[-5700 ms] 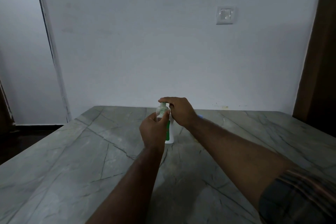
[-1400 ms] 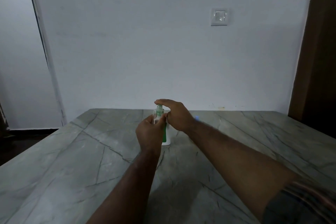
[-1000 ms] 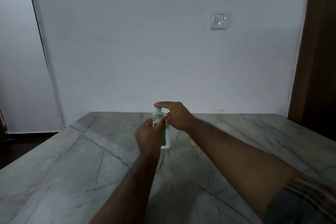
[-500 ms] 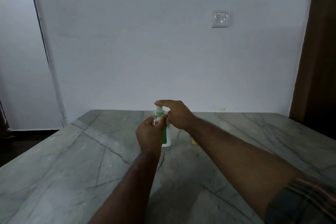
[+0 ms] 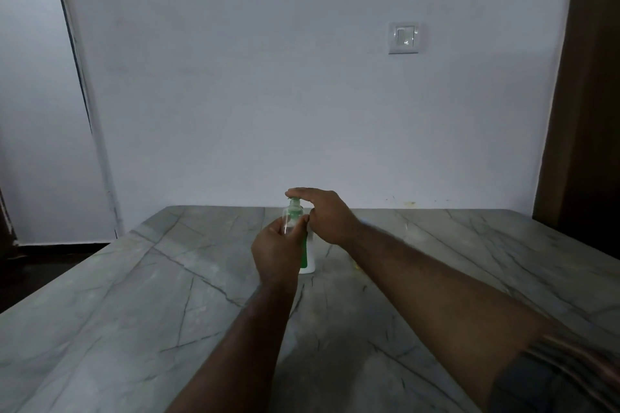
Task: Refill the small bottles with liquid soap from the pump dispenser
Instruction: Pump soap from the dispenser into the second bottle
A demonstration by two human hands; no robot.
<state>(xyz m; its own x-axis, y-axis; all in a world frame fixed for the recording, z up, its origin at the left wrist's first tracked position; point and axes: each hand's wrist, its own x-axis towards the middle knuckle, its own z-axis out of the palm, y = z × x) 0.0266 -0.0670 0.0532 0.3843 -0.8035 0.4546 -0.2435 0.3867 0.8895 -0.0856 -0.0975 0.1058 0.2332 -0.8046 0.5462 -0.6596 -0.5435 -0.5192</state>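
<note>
Almost nothing has moved since half a second ago: both hands keep their places. The left hand (image 5: 276,253) has its fingers curled round the small bottle (image 5: 291,216), a clear one held upright just under the right fingertips. The right hand (image 5: 330,218) lies with its fingers stretched flat (not curled) on the top of the pump dispenser (image 5: 308,260). The dispenser's white and green body stands on the surface (image 5: 134,295) just behind the left fingers, below the right palm.

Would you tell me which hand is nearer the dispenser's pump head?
Right. The right hand rests on the pump head; the left hand holds the small bottle just below it.
</note>
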